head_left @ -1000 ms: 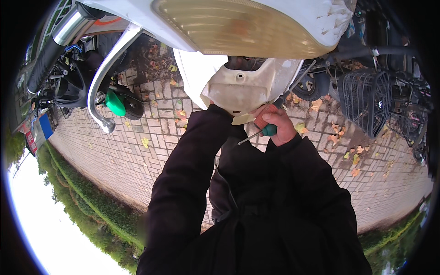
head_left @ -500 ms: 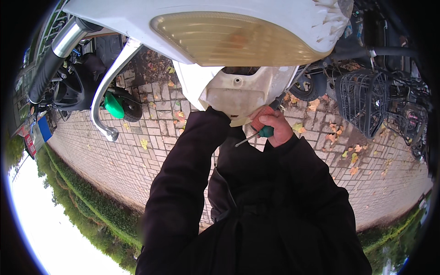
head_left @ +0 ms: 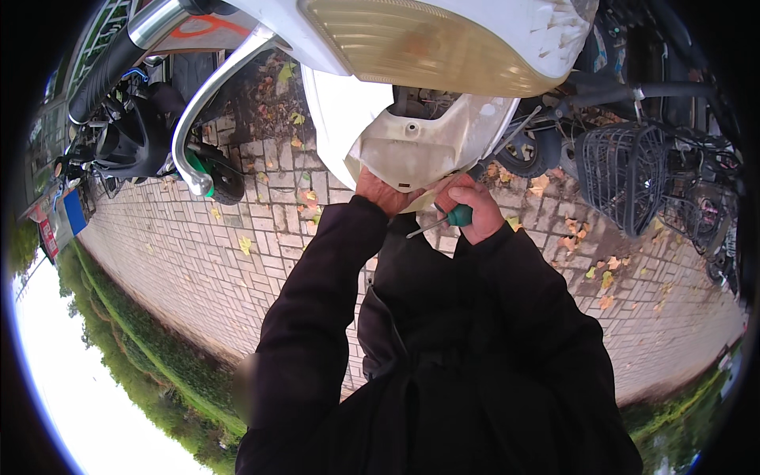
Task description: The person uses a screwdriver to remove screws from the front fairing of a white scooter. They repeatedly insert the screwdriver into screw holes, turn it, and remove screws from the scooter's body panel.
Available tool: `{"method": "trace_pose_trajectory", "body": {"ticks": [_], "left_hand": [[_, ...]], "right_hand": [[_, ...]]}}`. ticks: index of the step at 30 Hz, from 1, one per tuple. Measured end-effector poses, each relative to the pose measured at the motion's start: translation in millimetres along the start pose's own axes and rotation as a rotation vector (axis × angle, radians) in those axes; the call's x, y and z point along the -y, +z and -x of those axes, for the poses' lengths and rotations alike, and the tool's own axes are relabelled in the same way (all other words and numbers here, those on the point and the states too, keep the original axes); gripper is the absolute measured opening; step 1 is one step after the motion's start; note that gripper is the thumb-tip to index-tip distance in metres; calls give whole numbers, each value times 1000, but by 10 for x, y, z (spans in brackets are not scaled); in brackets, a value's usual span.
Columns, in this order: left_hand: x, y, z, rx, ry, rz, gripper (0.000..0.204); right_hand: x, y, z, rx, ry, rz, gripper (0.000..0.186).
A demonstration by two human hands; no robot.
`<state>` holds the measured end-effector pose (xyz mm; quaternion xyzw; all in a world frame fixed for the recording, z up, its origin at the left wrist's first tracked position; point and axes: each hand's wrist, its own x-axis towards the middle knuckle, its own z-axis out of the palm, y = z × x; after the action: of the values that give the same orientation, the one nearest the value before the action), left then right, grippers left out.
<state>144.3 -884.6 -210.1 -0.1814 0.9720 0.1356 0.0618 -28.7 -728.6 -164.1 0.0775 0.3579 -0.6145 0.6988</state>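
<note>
A white scooter panel [head_left: 412,158], dirty on its inner face, hangs below the scooter's yellowed headlight [head_left: 435,47]. At the panel's lower left edge is my left hand [head_left: 380,195], its back showing and its fingers hidden beneath. My right hand [head_left: 484,218] is closed around a screwdriver [head_left: 459,215] with a red and green handle. The metal shaft points down and left, away from the panel. The right hand is close against the panel's lower right edge; whether its fingertips also grip that edge, I cannot tell.
A silver brake lever [head_left: 207,99] and a black handlebar grip [head_left: 103,83] jut out at the upper left. Parked bikes stand on both sides, one with a black wire basket [head_left: 621,178] at right. Brick paving [head_left: 198,261] with fallen leaves lies below.
The panel's upper opening shows wider below the headlight. More of my left hand is visible at the panel's edge. The lever and handlebar sit further right and higher in view. The screwdriver stays in my right hand.
</note>
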Motion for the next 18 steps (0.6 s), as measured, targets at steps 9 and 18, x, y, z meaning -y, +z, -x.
{"method": "trace_pose_trajectory", "body": {"ticks": [9, 18], "left_hand": [[-545, -315, 1199, 45, -238, 136, 68], [-973, -342, 1442, 28, -699, 1603, 47]], "right_hand": [[57, -29, -80, -109, 61, 115, 27], [-218, 114, 698, -106, -68, 773, 23]]}}
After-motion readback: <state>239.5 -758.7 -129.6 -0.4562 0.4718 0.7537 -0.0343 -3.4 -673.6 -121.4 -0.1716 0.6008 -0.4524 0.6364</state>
